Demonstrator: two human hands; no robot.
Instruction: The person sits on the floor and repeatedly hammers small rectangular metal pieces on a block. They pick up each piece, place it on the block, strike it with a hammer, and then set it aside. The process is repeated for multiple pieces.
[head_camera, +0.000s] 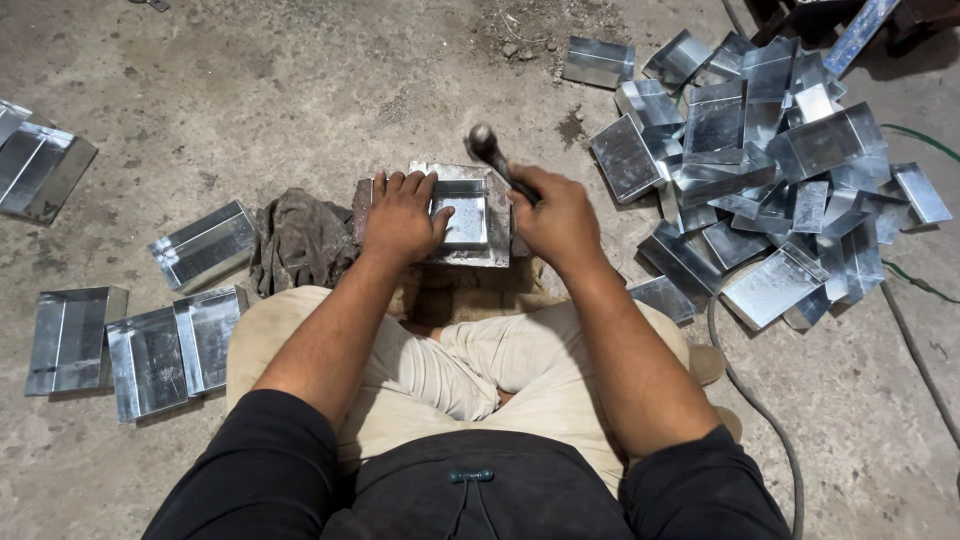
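Observation:
A folded sheet-metal tray piece (468, 215) lies on a block on the concrete floor in front of my crossed legs. My left hand (402, 215) presses flat on its left side, thumb inside the tray. My right hand (556, 222) grips the handle of a hammer (492, 152), whose round head is raised just above the tray's far right corner.
A large heap of folded metal pieces (760, 170) lies to the right. Several flat-lying pieces (150, 345) sit to the left, more at the far left edge (40, 165). A grey rag (300, 240) lies beside the block. A cable (760, 410) curves along the floor at right.

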